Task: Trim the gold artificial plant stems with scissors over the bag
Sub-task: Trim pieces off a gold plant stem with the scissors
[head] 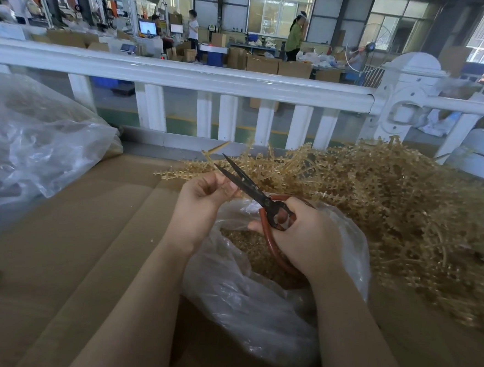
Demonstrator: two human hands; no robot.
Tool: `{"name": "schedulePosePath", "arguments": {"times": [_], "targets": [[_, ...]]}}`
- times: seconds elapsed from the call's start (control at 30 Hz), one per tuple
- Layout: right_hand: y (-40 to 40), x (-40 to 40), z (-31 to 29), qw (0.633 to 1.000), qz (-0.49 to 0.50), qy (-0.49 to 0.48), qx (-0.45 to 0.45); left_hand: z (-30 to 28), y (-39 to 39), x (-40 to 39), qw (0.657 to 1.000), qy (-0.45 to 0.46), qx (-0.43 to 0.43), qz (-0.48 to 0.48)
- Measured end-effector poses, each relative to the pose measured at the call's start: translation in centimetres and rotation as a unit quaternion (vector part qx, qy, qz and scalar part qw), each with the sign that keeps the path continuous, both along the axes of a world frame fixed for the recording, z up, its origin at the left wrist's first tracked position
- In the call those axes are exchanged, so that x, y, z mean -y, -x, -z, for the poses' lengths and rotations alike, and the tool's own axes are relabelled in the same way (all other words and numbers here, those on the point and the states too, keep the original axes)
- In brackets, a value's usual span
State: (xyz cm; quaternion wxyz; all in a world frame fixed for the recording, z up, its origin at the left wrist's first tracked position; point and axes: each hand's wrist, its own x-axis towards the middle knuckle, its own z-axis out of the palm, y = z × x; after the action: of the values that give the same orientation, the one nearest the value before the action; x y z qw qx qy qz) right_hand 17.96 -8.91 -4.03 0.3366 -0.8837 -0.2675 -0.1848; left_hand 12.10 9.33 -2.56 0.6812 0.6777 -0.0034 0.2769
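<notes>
**Stem held up to open blades, above the scrap bag**

Left hand (205, 195): fingers curled, pinching one gold stem (215, 150) low down. The stem rises past the fingertips and ends in a short angled stub just beyond the blade tips. Held up and away from the palm, likely so the waste end stands clear of the fingers and can be cut off without a nick.

Right hand (303, 233): fingers closed through and around the red handles of the scissors (245, 183). Blades dark, parted in a narrow V, tips pointing up and away from the knuckles toward the stem. Blades seem not yet closed on the stem; I cannot tell whether an edge touches it.

Clear plastic bag (255, 299): mouth open directly under both hands, gold offcuts showing inside below the right fingers. Judged reason: trimmings fall straight in.

Pile of gold stems (391, 205): heaped beyond and to the outer side of the right hand, within easy reach. All on brown cardboard (88, 230).

Hard to read:
- The grip point on the stem is covered by the left fingers.
- Lower handle loop and right fingertips hidden behind the hand.
- Bag's depth lost behind the forearms and glare.
- Second plastic bag (37, 140), well off to the left hand's outer side; contents hazy.
- A pale curved object at the lower left edge is cut off and cannot be identified.
</notes>
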Motion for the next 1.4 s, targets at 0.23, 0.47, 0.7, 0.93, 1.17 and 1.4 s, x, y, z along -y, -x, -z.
{"name": "schedulePosePath", "arguments": {"times": [0.23,0.47,0.7,0.93,1.17,1.4], "targets": [[0.1,0.0,-0.12,1.0,-0.009,-0.006,-0.003,-0.14,0.17,0.07,1.0,0.012,-0.009,-0.006],[0.17,0.26,-0.13,1.0,-0.012,0.01,0.003,-0.02,0.19,0.07,0.999,-0.023,0.0,-0.021],[0.1,0.15,-0.19,1.0,-0.012,0.012,-0.011,0.07,0.07,0.02,0.998,-0.057,-0.002,-0.031],[0.24,0.0,-0.31,1.0,0.001,0.013,-0.001,0.15,-0.01,-0.18,0.999,-0.044,-0.001,-0.017],[0.28,0.05,-0.55,1.0,-0.005,0.019,0.008,0.2,-0.06,-0.23,0.999,-0.041,-0.003,-0.021],[0.47,0.07,-0.68,1.0,-0.025,-0.006,0.006,0.14,0.11,-0.11,0.998,-0.044,0.005,-0.044]]}}
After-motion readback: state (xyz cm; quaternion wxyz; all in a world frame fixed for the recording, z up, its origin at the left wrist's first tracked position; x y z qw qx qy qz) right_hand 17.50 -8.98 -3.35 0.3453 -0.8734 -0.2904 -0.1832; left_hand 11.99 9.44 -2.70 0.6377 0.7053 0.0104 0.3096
